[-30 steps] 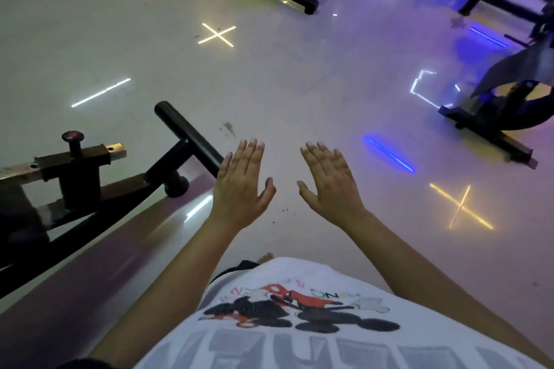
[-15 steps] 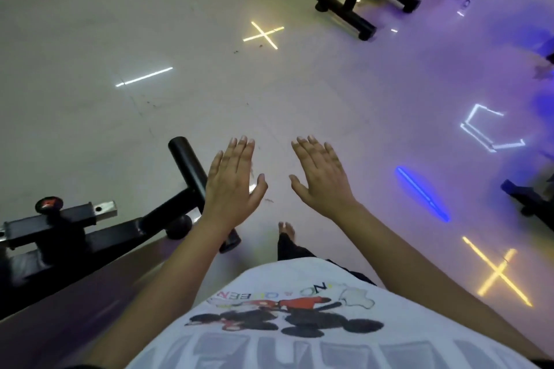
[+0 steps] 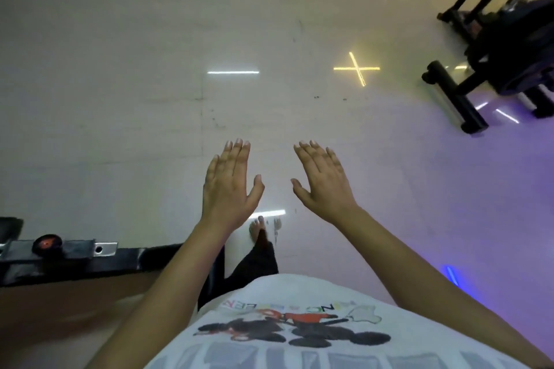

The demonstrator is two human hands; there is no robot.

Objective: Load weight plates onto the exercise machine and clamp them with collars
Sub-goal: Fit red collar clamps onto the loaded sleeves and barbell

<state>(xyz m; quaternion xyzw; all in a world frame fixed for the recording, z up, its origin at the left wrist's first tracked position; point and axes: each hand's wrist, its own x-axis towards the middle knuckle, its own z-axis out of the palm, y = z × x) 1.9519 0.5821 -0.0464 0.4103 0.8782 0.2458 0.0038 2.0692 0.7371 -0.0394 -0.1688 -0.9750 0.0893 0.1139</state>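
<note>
- At the lower left edge, a black steel machine frame (image 3: pixel 144 259) lies across the view. It carries a round black knob with a red top (image 3: pixel 47 243) and a short silver metal bar end (image 3: pixel 105 248).
- Beyond it spreads the pale glossy floor (image 3: pixel 120 99), with a white line of reflected light (image 3: pixel 233 72) on it.
- Left of centre, the left hand (image 3: pixel 229 189) hangs in the air over the floor, back upward, fingers straight and together. Its grip is open and holds nothing.
- Under the hands, a bare foot (image 3: pixel 257 229) stands on the floor. Nearer to the camera is a white printed T-shirt (image 3: pixel 299 287).
- Just beside the left one, but not touching it, the right hand (image 3: pixel 325 186) is also flat. Its grip is open and holds nothing too.
- Farther away on the floor shines a yellow cross of light (image 3: pixel 356 68).
- At the upper right, a black tube rack (image 3: pixel 455 99) stands on the floor. It holds what seem to be dark round weight plates (image 3: pixel 515 48), blurred and well apart from both hands.
</note>
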